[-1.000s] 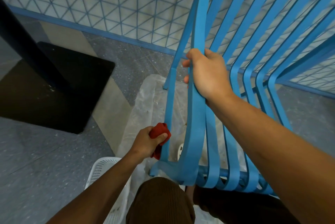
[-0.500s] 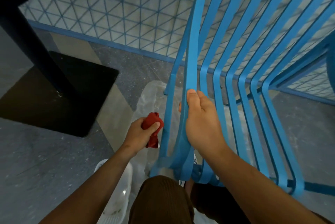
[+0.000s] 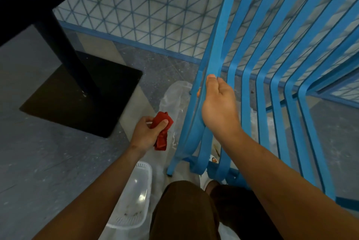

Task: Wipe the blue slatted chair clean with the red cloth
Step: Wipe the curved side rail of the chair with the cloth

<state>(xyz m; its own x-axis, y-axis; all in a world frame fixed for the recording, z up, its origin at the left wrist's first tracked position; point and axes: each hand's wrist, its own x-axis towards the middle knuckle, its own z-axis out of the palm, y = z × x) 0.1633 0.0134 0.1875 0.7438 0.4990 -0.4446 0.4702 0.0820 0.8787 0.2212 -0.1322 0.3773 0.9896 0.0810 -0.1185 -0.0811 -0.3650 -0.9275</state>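
The blue slatted chair (image 3: 262,76) fills the right half of the head view, tipped so its curved slats run from top right down toward my knees. My right hand (image 3: 218,107) grips the leftmost slat, thumb on top and fingers wrapped behind it. My left hand (image 3: 146,134) is shut on the bunched red cloth (image 3: 162,131), held in the air a little left of the chair's edge and not touching it.
A black table pedestal and square base (image 3: 81,92) stand on the grey floor at left. A white plastic basket (image 3: 134,197) sits by my left knee. Clear plastic sheeting (image 3: 174,96) lies under the chair. A tiled wall with a blue skirting runs behind.
My left hand with the cloth has come away from the chair's left edge, moving left. My right hand slid down the leftmost slat toward me.
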